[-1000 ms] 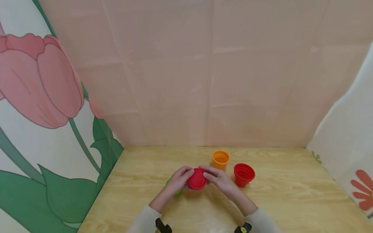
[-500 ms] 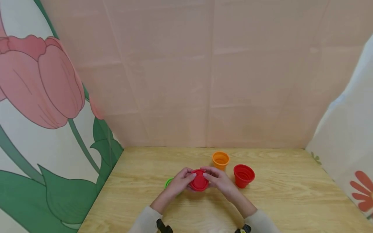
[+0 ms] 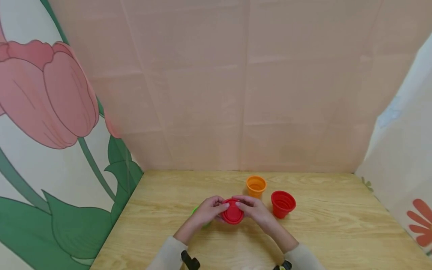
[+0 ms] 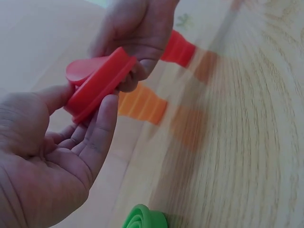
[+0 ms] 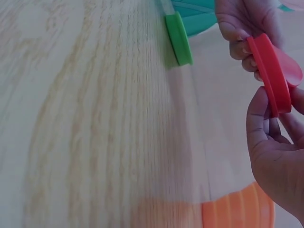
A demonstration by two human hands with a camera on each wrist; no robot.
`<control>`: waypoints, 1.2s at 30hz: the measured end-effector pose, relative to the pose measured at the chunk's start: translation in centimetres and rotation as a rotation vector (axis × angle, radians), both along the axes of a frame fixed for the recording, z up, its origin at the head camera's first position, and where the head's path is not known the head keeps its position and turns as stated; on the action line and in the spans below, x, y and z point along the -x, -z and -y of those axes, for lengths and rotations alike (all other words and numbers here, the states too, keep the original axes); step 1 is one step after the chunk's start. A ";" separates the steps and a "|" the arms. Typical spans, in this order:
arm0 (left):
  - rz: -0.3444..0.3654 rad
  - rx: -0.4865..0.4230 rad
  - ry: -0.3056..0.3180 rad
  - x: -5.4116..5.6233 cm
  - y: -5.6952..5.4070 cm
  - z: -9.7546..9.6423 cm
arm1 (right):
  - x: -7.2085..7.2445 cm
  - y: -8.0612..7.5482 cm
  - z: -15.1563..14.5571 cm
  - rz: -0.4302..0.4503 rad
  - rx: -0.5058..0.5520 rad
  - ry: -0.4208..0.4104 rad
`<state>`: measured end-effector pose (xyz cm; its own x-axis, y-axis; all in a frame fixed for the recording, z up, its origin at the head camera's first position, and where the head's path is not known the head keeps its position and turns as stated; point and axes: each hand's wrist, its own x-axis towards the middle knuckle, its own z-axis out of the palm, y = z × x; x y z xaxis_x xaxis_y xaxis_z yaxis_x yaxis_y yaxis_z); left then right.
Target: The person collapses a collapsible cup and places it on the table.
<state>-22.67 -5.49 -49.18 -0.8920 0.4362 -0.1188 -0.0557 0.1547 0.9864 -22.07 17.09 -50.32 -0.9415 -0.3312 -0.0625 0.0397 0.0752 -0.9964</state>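
Observation:
A red collapsible cup [image 3: 232,212] is held above the table between both hands, pressed mostly flat. In the left wrist view its rounded base [image 4: 84,70] sticks out from one side of the thick rim. My left hand [image 3: 210,210] pinches one side of it, thumb over the face and fingers behind. My right hand [image 3: 255,210] pinches the opposite side in the same way. Just behind the left hand sits a flattened green cup [image 5: 179,39], partly hidden in the head view. An orange cup [image 3: 255,185] and a second red cup [image 3: 282,204] stand expanded beyond the right hand.
The wooden table [image 3: 337,217] carries all the cups. A pinkish sheet [image 3: 202,93] hangs at the table's back edge. Flower-printed panels [image 3: 50,93] flank it on the left and right.
Both hands and the red cup between them have shifted slightly right and toward the person. The left thumb now lies further over the cup's face. The other cups stay put.

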 end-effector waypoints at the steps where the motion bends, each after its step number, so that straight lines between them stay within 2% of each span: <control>1: 0.003 0.011 -0.001 0.0 -0.1 0.0 | 0.0 0.0 0.0 -0.001 0.001 -0.001; 6: 0.006 0.047 -0.004 -0.1 -0.3 0.0 | -0.1 0.3 0.1 -0.024 -0.022 -0.004; 14: -0.029 0.088 -0.011 -0.7 0.3 -0.4 | -0.7 0.7 0.2 -0.076 -0.124 0.029; 24: -0.035 0.031 -0.036 -0.2 0.3 -0.7 | -0.3 0.5 0.3 -0.077 -0.089 0.059; 36: -0.043 -0.010 -0.025 -0.1 -0.2 -0.5 | -0.4 0.0 0.2 -0.035 -0.037 0.034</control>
